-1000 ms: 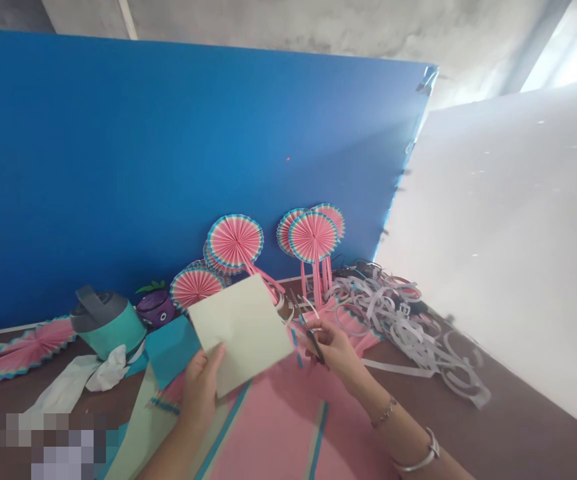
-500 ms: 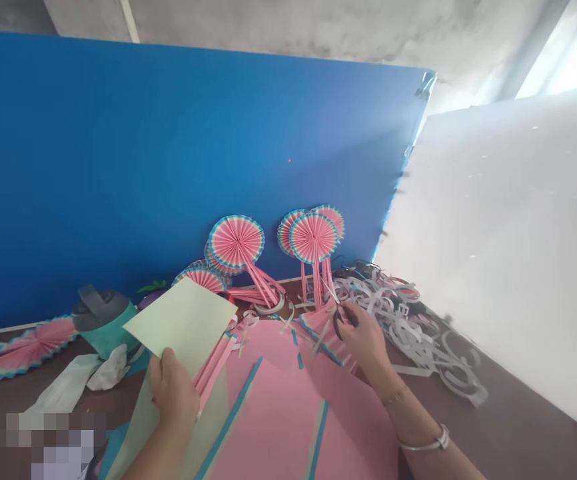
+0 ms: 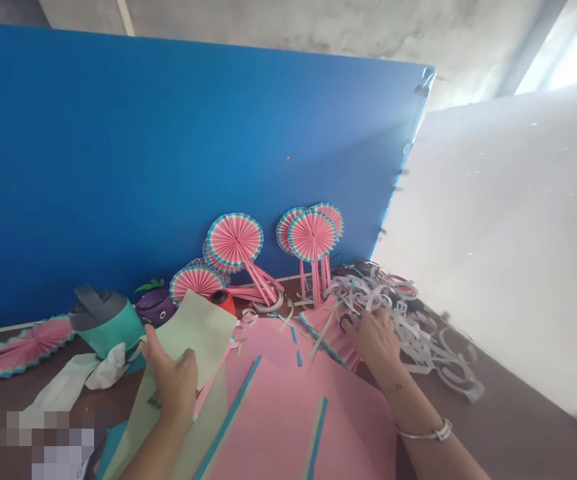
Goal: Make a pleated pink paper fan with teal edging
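Note:
My left hand [image 3: 171, 379] pinches a pale green sheet of paper [image 3: 196, 333], thumb on top, low over the table at the left. My right hand [image 3: 376, 337] rests with curled fingers at the edge of the pile of white paper strips [image 3: 408, 320], beside a folded pink fan [image 3: 331, 327]. A dark scissor loop [image 3: 344, 322] shows by its fingers. Large pink sheets with teal stripes [image 3: 288, 413] lie between my hands.
Round pink paper fans [image 3: 236, 241] on sticks lean against a blue board [image 3: 168, 153]; a white board [image 3: 508, 240] stands at the right. A teal cup with a grey lid [image 3: 102, 320], a purple pot [image 3: 154, 307], a red object [image 3: 223, 300] and crumpled white paper [image 3: 108, 367] sit left.
My left hand carried the green sheet left and down. My right hand moved right with the scissors to the heap of white strips.

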A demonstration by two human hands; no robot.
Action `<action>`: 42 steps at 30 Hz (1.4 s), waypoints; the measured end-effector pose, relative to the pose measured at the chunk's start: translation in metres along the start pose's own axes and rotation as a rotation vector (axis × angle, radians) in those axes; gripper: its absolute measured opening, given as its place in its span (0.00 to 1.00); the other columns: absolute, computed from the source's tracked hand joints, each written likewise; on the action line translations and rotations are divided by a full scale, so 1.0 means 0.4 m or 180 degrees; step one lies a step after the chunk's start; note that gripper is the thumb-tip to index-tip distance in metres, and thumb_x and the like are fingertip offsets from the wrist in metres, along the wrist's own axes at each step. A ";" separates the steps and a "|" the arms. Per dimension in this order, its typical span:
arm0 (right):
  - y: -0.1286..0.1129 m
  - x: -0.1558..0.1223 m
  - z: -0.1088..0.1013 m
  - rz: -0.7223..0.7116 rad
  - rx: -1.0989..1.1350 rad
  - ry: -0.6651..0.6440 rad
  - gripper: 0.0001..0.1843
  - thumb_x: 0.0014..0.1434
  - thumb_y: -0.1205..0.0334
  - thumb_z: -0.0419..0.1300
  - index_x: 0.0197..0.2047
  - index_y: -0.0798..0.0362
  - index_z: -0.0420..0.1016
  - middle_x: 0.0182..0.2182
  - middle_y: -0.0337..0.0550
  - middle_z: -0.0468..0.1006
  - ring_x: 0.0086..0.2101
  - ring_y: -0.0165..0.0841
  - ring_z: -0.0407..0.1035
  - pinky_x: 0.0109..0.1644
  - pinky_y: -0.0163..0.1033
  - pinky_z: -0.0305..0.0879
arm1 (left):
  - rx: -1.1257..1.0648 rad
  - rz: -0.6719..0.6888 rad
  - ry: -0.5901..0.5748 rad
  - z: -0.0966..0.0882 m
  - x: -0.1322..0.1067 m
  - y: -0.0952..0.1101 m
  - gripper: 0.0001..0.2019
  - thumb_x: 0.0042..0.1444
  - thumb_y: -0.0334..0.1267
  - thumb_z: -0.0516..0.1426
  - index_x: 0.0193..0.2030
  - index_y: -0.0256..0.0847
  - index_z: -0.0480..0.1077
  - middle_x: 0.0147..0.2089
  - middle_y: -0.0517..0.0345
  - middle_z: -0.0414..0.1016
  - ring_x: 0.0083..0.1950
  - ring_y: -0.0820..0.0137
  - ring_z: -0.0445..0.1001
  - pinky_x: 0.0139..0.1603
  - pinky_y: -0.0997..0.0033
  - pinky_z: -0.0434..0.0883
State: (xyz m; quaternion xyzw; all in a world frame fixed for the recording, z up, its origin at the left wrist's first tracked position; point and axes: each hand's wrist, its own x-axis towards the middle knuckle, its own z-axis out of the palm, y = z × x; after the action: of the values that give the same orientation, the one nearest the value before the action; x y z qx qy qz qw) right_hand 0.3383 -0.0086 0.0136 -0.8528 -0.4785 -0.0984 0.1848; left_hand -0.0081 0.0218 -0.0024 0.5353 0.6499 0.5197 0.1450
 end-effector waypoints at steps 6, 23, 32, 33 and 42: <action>-0.021 -0.007 -0.011 -0.1255 0.0697 0.0171 0.16 0.52 0.70 0.53 0.40 0.50 0.78 0.49 0.50 0.70 0.48 0.45 0.62 0.51 0.49 0.58 | 0.0100 -0.0316 0.0161 -0.003 0.007 0.033 0.41 0.52 0.30 0.53 0.70 0.41 0.37 0.72 0.40 0.35 0.71 0.50 0.30 0.66 0.43 0.45; -0.062 -0.048 0.017 -0.2295 0.0576 -0.0835 0.24 0.51 0.75 0.53 0.45 0.42 0.77 0.59 0.45 0.62 0.59 0.46 0.51 0.55 0.52 0.54 | 0.2221 0.1589 -0.0939 0.005 -0.070 0.092 0.23 0.56 0.26 0.48 0.56 0.46 0.68 0.66 0.46 0.57 0.68 0.48 0.47 0.62 0.32 0.43; -0.069 -0.043 0.020 -0.2127 0.1099 -0.0488 0.12 0.57 0.69 0.51 0.32 0.50 0.76 0.51 0.47 0.73 0.55 0.42 0.59 0.54 0.48 0.54 | 0.1698 0.2085 -0.1701 -0.009 -0.068 0.123 0.18 0.61 0.30 0.44 0.50 0.40 0.71 0.46 0.48 0.74 0.48 0.59 0.68 0.50 0.57 0.65; -0.072 -0.042 0.017 -0.2074 0.1240 -0.0434 0.11 0.58 0.68 0.52 0.32 0.50 0.75 0.47 0.47 0.75 0.52 0.41 0.63 0.53 0.47 0.55 | 0.1595 0.2209 -0.2093 -0.010 -0.087 0.135 0.17 0.62 0.31 0.44 0.50 0.41 0.71 0.44 0.50 0.75 0.46 0.61 0.69 0.49 0.60 0.66; -0.110 -0.072 0.001 -0.2008 0.2578 -0.1088 0.08 0.58 0.65 0.52 0.34 0.52 0.73 0.32 0.45 0.78 0.35 0.36 0.70 0.41 0.41 0.62 | 0.1499 0.3077 -0.3049 -0.009 -0.229 0.157 0.21 0.62 0.44 0.48 0.60 0.41 0.61 0.60 0.50 0.66 0.59 0.59 0.62 0.58 0.59 0.59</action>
State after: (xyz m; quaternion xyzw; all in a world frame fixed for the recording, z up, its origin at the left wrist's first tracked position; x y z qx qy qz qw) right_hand 0.2858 -0.0101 0.0129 -0.5321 -0.7342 0.1834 0.3798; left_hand 0.0586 -0.0649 0.0176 0.9493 0.3001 0.0799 0.0486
